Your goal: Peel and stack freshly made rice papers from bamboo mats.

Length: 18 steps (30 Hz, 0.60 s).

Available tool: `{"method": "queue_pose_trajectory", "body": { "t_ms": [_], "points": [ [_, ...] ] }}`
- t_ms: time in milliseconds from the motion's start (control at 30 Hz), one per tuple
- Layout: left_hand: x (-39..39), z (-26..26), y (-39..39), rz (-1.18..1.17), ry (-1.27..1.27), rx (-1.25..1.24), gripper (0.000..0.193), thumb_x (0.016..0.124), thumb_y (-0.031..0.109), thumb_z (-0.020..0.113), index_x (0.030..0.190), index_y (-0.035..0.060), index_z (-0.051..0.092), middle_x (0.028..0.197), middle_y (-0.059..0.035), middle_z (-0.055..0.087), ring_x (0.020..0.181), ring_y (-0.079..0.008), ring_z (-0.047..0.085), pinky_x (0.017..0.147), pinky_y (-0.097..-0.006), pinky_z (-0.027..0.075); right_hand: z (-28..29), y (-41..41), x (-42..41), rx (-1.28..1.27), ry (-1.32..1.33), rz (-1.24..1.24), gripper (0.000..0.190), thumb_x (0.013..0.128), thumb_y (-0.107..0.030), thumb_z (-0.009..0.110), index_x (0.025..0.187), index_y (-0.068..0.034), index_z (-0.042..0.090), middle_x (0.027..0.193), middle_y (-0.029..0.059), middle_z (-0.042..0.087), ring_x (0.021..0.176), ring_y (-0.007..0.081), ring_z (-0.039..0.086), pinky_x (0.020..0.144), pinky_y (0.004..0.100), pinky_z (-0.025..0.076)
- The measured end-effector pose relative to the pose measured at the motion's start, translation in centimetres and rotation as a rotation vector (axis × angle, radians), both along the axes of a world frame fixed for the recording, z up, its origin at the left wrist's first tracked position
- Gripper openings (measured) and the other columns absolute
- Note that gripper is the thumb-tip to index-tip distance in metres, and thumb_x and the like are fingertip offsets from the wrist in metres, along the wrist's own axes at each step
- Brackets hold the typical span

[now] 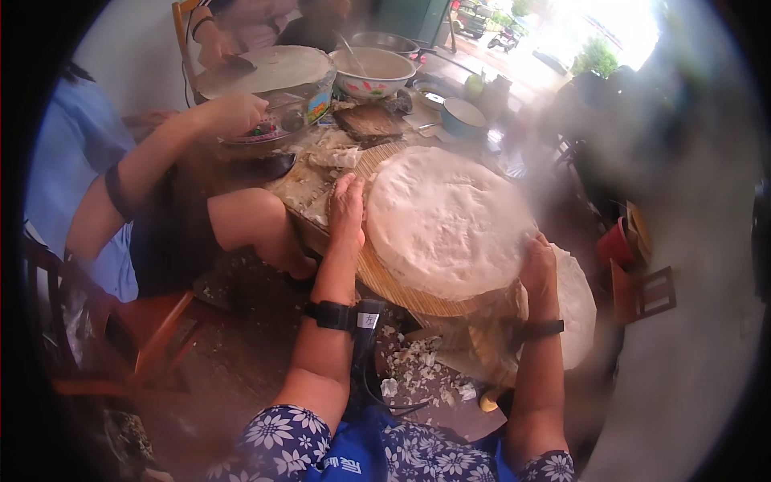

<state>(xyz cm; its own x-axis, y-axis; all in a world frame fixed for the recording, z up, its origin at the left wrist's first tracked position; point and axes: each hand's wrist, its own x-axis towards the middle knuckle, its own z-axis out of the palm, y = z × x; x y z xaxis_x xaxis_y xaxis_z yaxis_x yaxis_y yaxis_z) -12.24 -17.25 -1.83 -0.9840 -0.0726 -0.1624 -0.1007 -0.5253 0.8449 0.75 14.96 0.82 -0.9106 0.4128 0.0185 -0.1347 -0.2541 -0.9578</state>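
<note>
A large round white sheet [449, 223], like flattened dough with a wrinkled top, lies over a round slatted wooden board [391, 280] that tilts and overhangs the table edge. My left hand [347, 208] holds the board's left rim, fingers extended beside the sheet. At the lower right, my right hand [538, 265] grips the sheet's edge with bent fingers; its fingertips and whatever lies beneath them are hidden. Below that hand, partly behind my forearm, is a second pale round sheet [575, 307].
A co-worker's arm [174, 132] reaches across at the left, by a drum-like round surface [283, 66]. An enamel basin [373, 75], a blue-green bowl [464, 114] and a dark slab [367, 120] stand on the littered table. White scraps [415, 361] cover the floor; haze blurs the right.
</note>
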Motion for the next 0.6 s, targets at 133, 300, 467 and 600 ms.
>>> {"method": "queue_pose_trajectory", "body": {
  "t_ms": [133, 300, 467, 600],
  "points": [
    [-0.8, -1.2, 0.4, -0.004, 0.072, -0.081, 0.049, 0.091, 0.025, 0.052, 0.131, -0.0018, 0.044, 0.132, -0.0156, 0.049, 0.120, -0.0248, 0.047, 0.100, -0.0330, 0.038, -2.6, 2.3, -0.7, 0.742, 0.047, -0.072, 0.021, 0.083, -0.004, 0.056, 0.104, 0.001, 0.057, 0.094, 0.0073, 0.064, 0.081, 0.0144, 0.060, 0.076, 0.0282, 0.050],
    [-0.4, -0.5, 0.5, -0.096, 0.214, -0.729, 0.047, 0.083, 0.020, 0.055, 0.126, 0.0031, 0.052, 0.128, -0.0191, 0.052, 0.114, -0.0300, 0.054, 0.096, -0.0341, 0.042, -2.5, 1.0, -1.3, 0.843, -0.215, -0.338, 0.030, 0.074, -0.010, 0.063, 0.102, 0.001, 0.061, 0.085, 0.0052, 0.066, 0.073, 0.0111, 0.059, 0.068, 0.0254, 0.048],
    [0.2, -0.8, 1.5, -0.024, 0.402, -1.226, 0.041, 0.077, 0.013, 0.054, 0.117, 0.0016, 0.057, 0.119, -0.0202, 0.056, 0.109, -0.0363, 0.055, 0.093, -0.0409, 0.044, -3.2, 1.5, -1.2, 1.019, -0.259, -0.314, 0.039, 0.072, -0.014, 0.065, 0.109, -0.001, 0.063, 0.090, 0.0122, 0.070, 0.078, 0.0177, 0.066, 0.072, 0.0284, 0.051],
    [-0.3, -1.1, 1.6, -0.054, 0.385, -1.325, 0.041, 0.077, 0.011, 0.054, 0.116, 0.0007, 0.057, 0.116, -0.0212, 0.057, 0.106, -0.0367, 0.056, 0.093, -0.0409, 0.044, -3.0, 1.1, -0.9, 1.161, -0.308, -0.364, 0.043, 0.071, -0.017, 0.066, 0.112, -0.001, 0.062, 0.094, 0.0182, 0.069, 0.084, 0.0267, 0.068, 0.075, 0.0335, 0.051]
  ]
}}
